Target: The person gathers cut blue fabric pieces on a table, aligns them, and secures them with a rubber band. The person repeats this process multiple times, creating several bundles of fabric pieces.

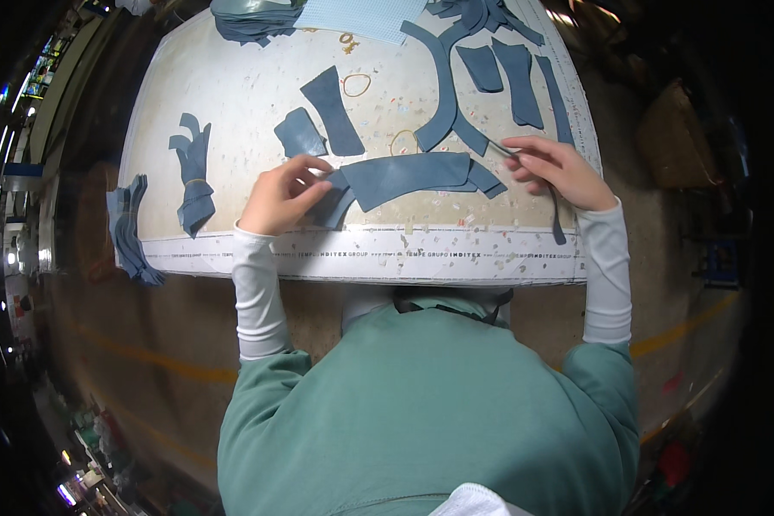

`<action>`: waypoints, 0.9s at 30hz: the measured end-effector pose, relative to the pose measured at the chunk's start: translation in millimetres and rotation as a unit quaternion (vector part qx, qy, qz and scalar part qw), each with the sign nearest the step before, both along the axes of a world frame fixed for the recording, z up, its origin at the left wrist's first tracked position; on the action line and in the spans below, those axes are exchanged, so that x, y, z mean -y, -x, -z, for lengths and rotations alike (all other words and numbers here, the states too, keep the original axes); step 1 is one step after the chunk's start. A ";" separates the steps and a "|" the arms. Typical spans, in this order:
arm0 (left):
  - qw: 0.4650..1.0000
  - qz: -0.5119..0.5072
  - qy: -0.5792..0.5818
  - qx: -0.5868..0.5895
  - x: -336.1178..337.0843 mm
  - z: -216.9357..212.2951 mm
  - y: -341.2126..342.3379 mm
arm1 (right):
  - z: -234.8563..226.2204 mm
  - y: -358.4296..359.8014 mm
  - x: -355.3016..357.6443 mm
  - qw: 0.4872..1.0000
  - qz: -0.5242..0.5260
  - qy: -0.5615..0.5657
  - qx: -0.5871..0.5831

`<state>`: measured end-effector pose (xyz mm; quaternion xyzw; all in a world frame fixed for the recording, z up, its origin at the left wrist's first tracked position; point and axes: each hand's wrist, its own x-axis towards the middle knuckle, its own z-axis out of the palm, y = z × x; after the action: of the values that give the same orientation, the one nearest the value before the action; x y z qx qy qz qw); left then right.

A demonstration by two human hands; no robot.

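Right hand: the right hand (566, 175), right of centre, pinches a narrow dark strip (557, 222) between thumb and fingers; one end points toward the centre, the other trails toward the lower right of the white tabletop (490, 243).
Left hand: the left hand (282, 196), left of centre, is curled with little gap between thumb and forefinger; whether it grips anything, I cannot tell.
Wide curved panel: the blue leather-like panel (408, 178) lies mid-frame, overlapping smaller blue pieces (485, 179) that show at its right end.
Overlap risk: a sideways brush from either hand could probably skew the panel, since it appears to lie loose.
Strip risk: the trailing end could catch or twist, being thin and seemingly limp.
Y-shaped piece: the branched blue cutout (444, 90), upper centre, reaches close to the right fingertips and might be dragged.
Rubber band: the loose band (394, 143) above the panel could snag beneath a shifted piece.
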<state>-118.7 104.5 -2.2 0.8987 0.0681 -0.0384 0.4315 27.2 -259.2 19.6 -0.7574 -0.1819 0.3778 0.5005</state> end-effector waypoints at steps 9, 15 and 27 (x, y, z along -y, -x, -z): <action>0.951 -0.185 -0.249 0.025 -39.5 -3.0 -21.2 | 3.7 17.2 -13.1 0.906 -0.018 0.057 0.419; 0.940 -0.158 -0.296 -0.061 -39.8 21.7 -49.3 | 22.8 34.2 -68.0 0.865 -0.107 -0.017 0.490; 0.883 -0.201 -0.413 0.095 5.4 11.2 -99.8 | 34.2 34.1 -115.6 0.898 -0.125 -0.019 0.421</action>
<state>-18.9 99.1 -13.4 0.9618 0.2160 0.1666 0.0241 -6.9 -143.6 -14.6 -0.8072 -0.4755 0.0800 0.3404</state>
